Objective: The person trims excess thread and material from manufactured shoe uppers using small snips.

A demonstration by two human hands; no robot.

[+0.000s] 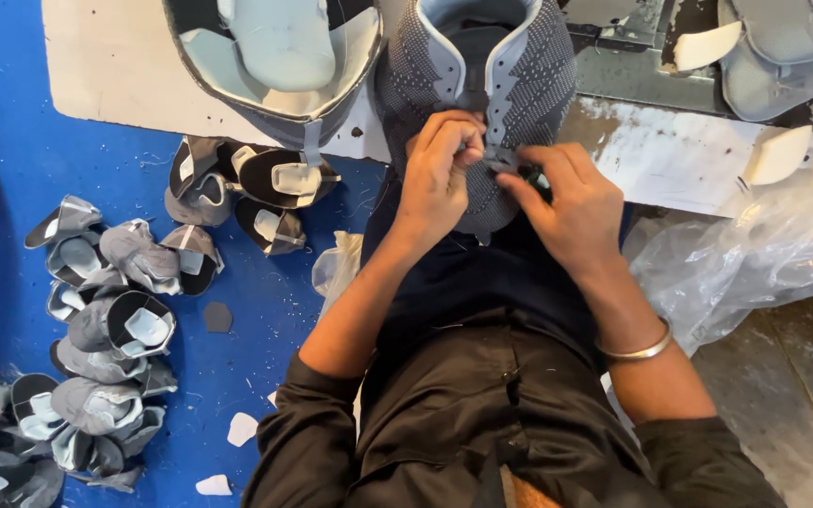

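Both hands are pinching the grey shoe upper [482, 85] at its lace opening: left hand [437, 174] and right hand [571, 202] closing fingertips together, bangle [637, 350] behind the grip.

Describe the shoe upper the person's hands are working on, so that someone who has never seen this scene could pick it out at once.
Start at the white board along the top. Two uppers rest on its near edge; take the grey patterned knit upper on the right. Unlike the smooth, opened-out upper beside it, both hands, left hand and right hand, pinch at its lower front.
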